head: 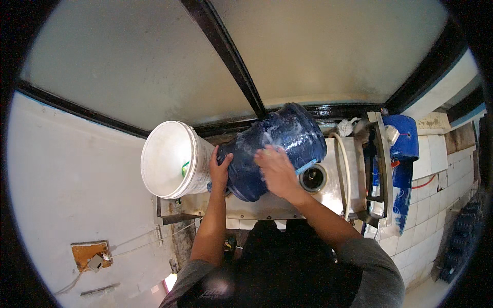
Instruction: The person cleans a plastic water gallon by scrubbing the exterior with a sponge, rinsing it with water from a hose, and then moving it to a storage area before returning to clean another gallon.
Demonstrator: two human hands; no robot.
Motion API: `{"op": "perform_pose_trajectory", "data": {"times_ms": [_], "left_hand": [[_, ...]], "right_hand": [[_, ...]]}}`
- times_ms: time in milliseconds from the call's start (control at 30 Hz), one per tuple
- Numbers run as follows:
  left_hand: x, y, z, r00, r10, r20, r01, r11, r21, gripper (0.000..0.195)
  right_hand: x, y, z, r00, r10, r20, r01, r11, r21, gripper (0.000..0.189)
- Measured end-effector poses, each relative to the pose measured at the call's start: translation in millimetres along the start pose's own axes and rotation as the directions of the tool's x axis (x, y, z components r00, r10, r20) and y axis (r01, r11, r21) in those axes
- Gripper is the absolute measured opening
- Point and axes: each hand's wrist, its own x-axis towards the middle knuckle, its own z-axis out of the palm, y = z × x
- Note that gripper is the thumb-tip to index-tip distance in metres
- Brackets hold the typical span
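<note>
A large blue plastic water jug (290, 133) lies tilted on its side across the metal worktop, with white suds on its wall. My left hand (219, 169) grips the jug's narrower left end, thumb and fingers spread around it. Pressed to the jug's near side is my right hand (275, 169), blurred by motion. A hint of yellow-green shows at its fingers, but whether it holds a pad or sponge is unclear. Just right of the jug, a round dark opening (312, 178) with a fitting inside sits in the worktop, beside a light-blue strip (307, 166).
A white plastic bucket (165, 161) with something green inside stands left of the jug. A cream hose (342, 169) crosses the stainless worktop (250, 210). Blue plastic containers (400, 142) are on the right, beyond a metal frame (381, 165). Frosted panels (327, 50) rise behind.
</note>
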Motion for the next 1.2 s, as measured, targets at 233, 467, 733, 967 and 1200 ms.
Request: {"op": "perform_pose_trajectory", "data": {"times_ms": [233,467,733,967,1200], "left_hand": [[-51.8,4.9,9.2,0.978,0.208,-0.023,-0.208,0.978,0.012,0.079],[-80.1,16.8,17.2,0.961,0.269,-0.066,-0.259,0.957,0.132,0.080],[-107.6,17.4,18.0,0.950,0.307,-0.059,-0.299,0.947,0.117,0.086],[-107.0,21.5,20.7,0.940,0.334,-0.062,-0.324,0.937,0.132,0.089],[-145.5,19.7,29.5,0.897,0.438,-0.069,-0.406,0.874,0.266,0.091]], "right_hand": [[33.0,119.3,-59.1,0.902,0.410,-0.136,-0.415,0.910,-0.007,0.041],[81.2,199.1,-49.9,0.872,0.426,0.241,-0.486,0.815,0.316,0.037],[-10.2,155.4,-80.2,0.913,0.408,0.011,-0.370,0.817,0.443,0.033],[40.8,193.1,-67.6,0.930,0.339,0.141,-0.366,0.829,0.422,0.031],[-32.7,135.4,-101.7,0.936,0.347,-0.068,-0.312,0.901,0.301,0.032]]}}
